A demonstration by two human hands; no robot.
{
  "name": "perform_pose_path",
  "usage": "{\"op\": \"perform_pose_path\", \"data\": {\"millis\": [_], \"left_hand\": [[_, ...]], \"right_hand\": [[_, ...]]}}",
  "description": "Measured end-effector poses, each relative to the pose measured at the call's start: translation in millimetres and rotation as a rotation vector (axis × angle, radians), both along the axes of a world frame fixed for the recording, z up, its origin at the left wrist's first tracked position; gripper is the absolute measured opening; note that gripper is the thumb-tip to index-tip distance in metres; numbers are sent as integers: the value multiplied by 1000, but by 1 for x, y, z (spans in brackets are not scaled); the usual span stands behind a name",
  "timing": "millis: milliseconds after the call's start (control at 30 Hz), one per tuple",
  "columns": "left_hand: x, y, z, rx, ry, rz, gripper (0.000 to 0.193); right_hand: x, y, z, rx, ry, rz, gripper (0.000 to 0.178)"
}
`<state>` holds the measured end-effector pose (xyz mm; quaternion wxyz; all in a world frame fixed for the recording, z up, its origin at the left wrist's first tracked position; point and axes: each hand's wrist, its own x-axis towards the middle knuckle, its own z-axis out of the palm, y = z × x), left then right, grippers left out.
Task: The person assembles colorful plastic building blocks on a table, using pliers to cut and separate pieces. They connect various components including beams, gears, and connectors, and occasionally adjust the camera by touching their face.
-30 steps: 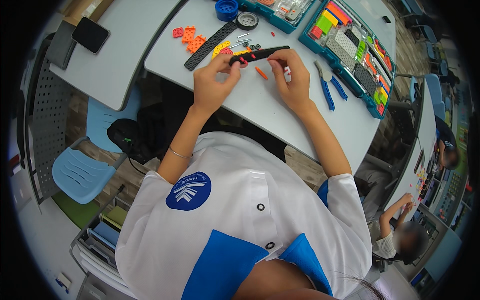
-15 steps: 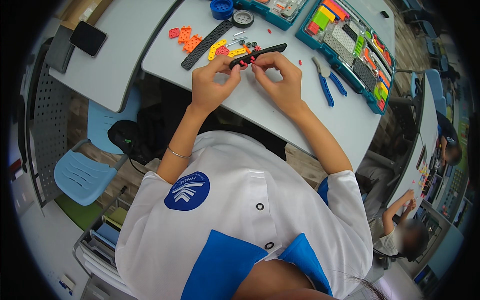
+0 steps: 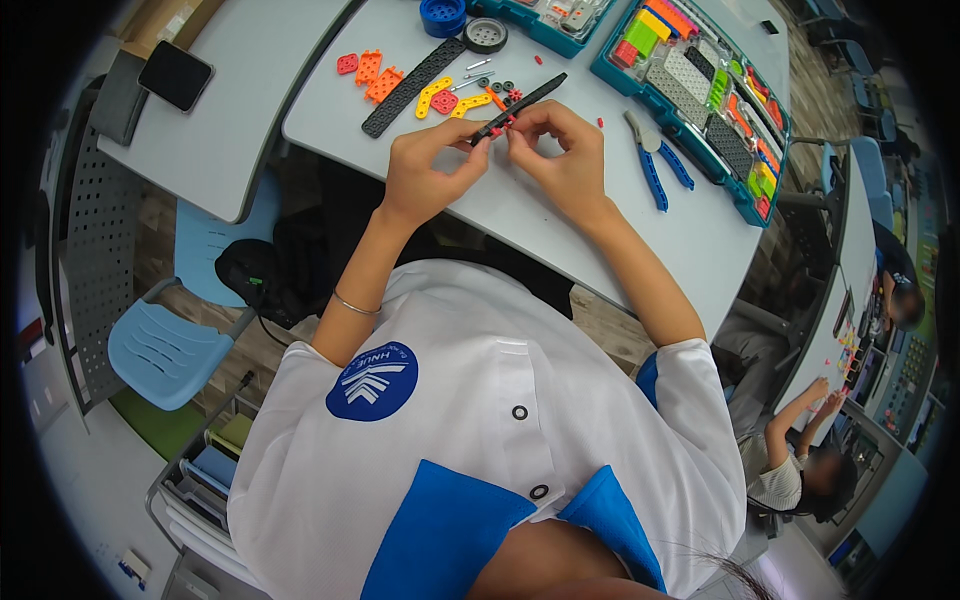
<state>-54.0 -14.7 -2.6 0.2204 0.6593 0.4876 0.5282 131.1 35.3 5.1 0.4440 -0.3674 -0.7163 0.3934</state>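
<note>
I see a long black perforated strip (image 3: 520,106) pinched between my left hand (image 3: 428,172) and right hand (image 3: 560,150), red pegs at my fingertips.

Your work surface is a grey, curved-edged laminate table (image 3: 560,215). At 12 o'clock lie a long black perforated plastic strip (image 3: 412,87), orange plastic plates (image 3: 372,74) and yellow curved plastic pieces (image 3: 450,98). At 2 o'clock lie blue-handled pliers (image 3: 655,165) beside a teal plastic sorting tray (image 3: 745,205).
</note>
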Motion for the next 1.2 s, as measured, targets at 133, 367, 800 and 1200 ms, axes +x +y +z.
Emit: {"op": "perform_pose_path", "data": {"millis": [133,367,800,1200], "left_hand": [[0,-1,-3,32,0,-22,21],[0,-1,0,47,32,-43,22],[-16,15,-1,-105,-755,218,22],[-20,-17,11,-548,-533,50,18]], "right_hand": [[4,2,-3,-47,35,37,11],[1,0,-7,-290,244,66,7],[9,19,1,393,-191,-125,11],[17,31,-10,276,-330,-193,9]]}}
